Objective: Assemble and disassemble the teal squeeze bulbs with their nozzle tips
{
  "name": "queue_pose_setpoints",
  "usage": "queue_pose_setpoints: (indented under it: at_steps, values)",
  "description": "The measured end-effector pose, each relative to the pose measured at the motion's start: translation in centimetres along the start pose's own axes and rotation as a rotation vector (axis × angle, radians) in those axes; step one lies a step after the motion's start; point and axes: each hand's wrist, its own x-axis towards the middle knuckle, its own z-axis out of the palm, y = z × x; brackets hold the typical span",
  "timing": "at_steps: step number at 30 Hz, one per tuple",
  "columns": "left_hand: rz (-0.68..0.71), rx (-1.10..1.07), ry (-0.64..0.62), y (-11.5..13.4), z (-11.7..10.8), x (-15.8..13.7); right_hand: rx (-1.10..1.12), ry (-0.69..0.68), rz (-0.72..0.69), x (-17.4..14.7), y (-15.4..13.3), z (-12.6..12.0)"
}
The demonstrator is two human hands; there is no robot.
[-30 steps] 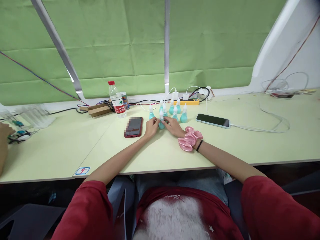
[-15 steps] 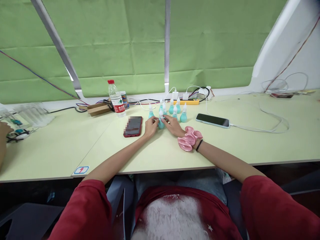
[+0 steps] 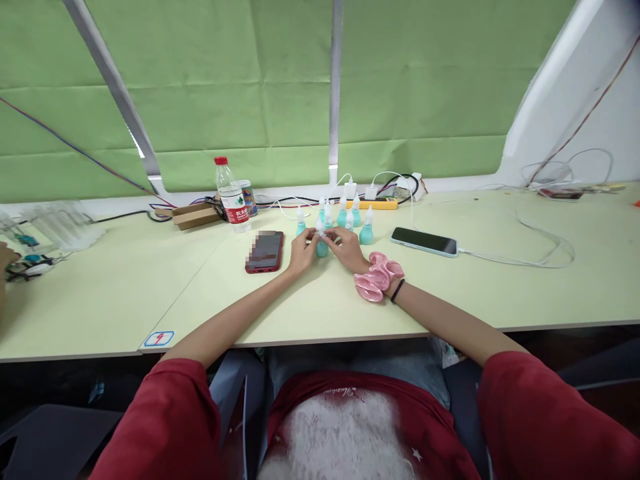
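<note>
A teal nasal aspirator with a rounded bulb and a pale tapered tip stands upright on the table, between both hands. My left hand is closed in a pinch at its upper part from the left. From the right, my right hand pinches the same spot, where the tip meets the bulb; the fingertips nearly meet and hide the neck. Just beyond stand several more of these aspirators, one at the right and one at the left among them. A pink scrunchie is on my right wrist.
Left of my hands lies a red-cased phone; at the right, another phone is plugged into a white cable. Behind are a water bottle, a can, a cardboard box and a yellow power strip. Another person's hand shows far left.
The fingers of both hands have shifted up from the side of the bulb to the neck below the tip. The aspirator stays in its place on the table.
</note>
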Motion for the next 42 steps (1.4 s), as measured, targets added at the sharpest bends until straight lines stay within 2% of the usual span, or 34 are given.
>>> queue_pose_setpoints:
  at_steps: [10,29,42]
  values:
    - [0.023,0.051,0.013,-0.05,-0.32,-0.03,-0.012,0.016,0.04,0.01,0.1,-0.11]
    - [0.083,0.132,-0.018,-0.26,-0.15,-0.02,0.118,0.041,0.127,0.09,0.16,-0.02]
    - [0.114,0.21,-0.035,0.1,-0.2,-0.18,0.08,0.085,0.135,-0.13,-0.03,0.26]
